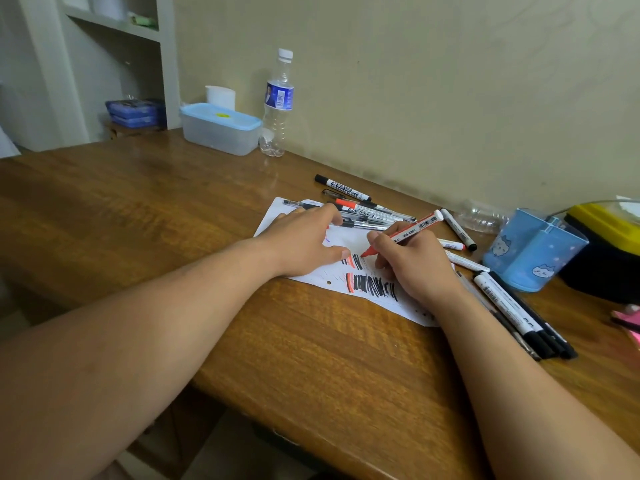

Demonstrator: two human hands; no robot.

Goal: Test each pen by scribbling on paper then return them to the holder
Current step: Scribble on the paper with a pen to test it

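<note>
A white paper [349,239] with black and red scribbles lies on the wooden table [173,209]. My right hand [412,263] grips a red marker [412,230], its tip touching the paper beside the scribbles. My left hand [304,242] rests flat on the paper with straight fingers. Several pens and markers [367,211] lie in a pile at the paper's far edge. More markers [519,313] lie to the right of my right hand. The blue pen holder [533,251] with cat pictures stands at the right, with no pens visible in it.
A clear box with a blue lid [220,128] and a plastic water bottle [277,105] stand at the back by the wall. A yellow and black box [609,251] sits right of the holder. A pink object [628,322] lies at the right edge.
</note>
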